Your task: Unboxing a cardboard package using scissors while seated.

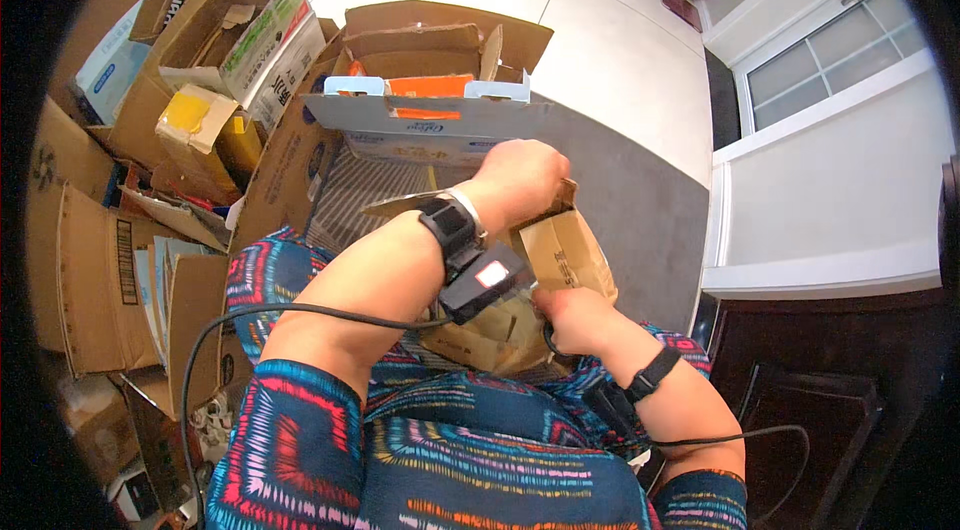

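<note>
A brown cardboard box (566,252) with creased sides and printed writing stands in front of my knees, tilted and partly hidden by my arms. My left hand (521,181) reaches over it, fingers closed on its far upper edge. Curled against the box's near side is my right hand (581,320), which seems to pinch its edge. Under that fist a small black curved piece (551,341) shows; what it is, I cannot tell. A brown flap (405,203) sticks out behind my left wrist. The lower part of the box (487,335) lies between my legs.
Beyond my hands stands a large open carton (420,124) with flattened cardboard in it. Several cardboard boxes (225,57) are piled along the left. A dark wooden door panel (810,395) and a white frame (825,275) border the right. Black cables (300,308) trail from both wrists.
</note>
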The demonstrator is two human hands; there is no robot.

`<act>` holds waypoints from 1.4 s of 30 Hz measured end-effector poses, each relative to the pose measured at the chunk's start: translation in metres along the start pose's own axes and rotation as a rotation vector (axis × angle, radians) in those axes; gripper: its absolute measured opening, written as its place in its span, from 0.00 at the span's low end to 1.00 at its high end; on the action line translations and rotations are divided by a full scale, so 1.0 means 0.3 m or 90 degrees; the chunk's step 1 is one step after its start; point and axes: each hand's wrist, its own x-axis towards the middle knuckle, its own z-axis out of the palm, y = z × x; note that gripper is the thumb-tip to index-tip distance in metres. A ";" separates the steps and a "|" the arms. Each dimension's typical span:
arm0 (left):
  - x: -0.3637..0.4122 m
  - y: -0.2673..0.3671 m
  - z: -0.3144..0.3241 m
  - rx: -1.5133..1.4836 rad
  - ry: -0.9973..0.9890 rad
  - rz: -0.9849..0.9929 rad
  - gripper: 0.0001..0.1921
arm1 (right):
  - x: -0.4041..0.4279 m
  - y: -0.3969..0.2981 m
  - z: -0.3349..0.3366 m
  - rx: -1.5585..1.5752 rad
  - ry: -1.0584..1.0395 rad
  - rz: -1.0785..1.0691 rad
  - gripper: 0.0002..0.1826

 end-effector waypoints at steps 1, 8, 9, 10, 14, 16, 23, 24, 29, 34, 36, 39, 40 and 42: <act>0.009 0.033 -0.010 0.070 -0.057 0.037 0.09 | 0.016 0.000 0.011 -0.073 -0.019 0.005 0.17; 0.015 0.159 -0.087 0.179 -0.101 0.201 0.08 | 0.128 0.015 0.065 -0.185 0.096 0.123 0.16; 0.019 0.159 -0.099 0.190 -0.101 0.175 0.08 | 0.134 0.012 0.063 -0.163 0.144 0.096 0.16; 0.024 0.156 -0.110 0.201 -0.100 0.150 0.08 | 0.132 0.012 0.057 -0.181 0.141 0.160 0.15; 0.030 0.103 -0.165 0.211 -0.027 0.069 0.08 | 0.049 0.048 -0.001 -0.292 0.254 0.046 0.12; 0.031 0.061 -0.199 0.250 0.029 0.072 0.07 | -0.011 0.106 -0.050 -0.332 0.280 0.074 0.10; -0.006 -0.014 -0.230 0.222 0.072 0.097 0.06 | -0.107 0.280 -0.164 -0.306 0.571 0.143 0.03; -0.011 -0.014 -0.232 0.227 0.071 0.101 0.06 | -0.107 0.285 -0.169 -0.304 0.596 0.128 0.03; -0.029 -0.012 -0.266 0.054 0.075 0.086 0.06 | -0.095 0.309 -0.173 -0.187 0.773 0.200 0.17; -0.047 -0.034 -0.310 -0.128 0.011 0.076 0.05 | -0.115 0.417 -0.148 0.117 0.817 0.165 0.22; -0.054 -0.046 -0.313 -0.166 0.005 0.097 0.04 | -0.130 0.462 -0.124 0.111 0.813 0.146 0.17; -0.051 -0.056 -0.306 -0.198 0.066 0.160 0.03 | -0.141 0.523 -0.091 0.285 0.808 0.426 0.12; -0.047 -0.055 -0.300 -0.212 0.064 0.179 0.03 | -0.137 0.537 -0.077 0.284 0.816 0.423 0.12; -0.051 -0.049 -0.294 -0.321 0.056 0.076 0.03 | -0.126 0.560 -0.049 1.104 0.737 0.459 0.15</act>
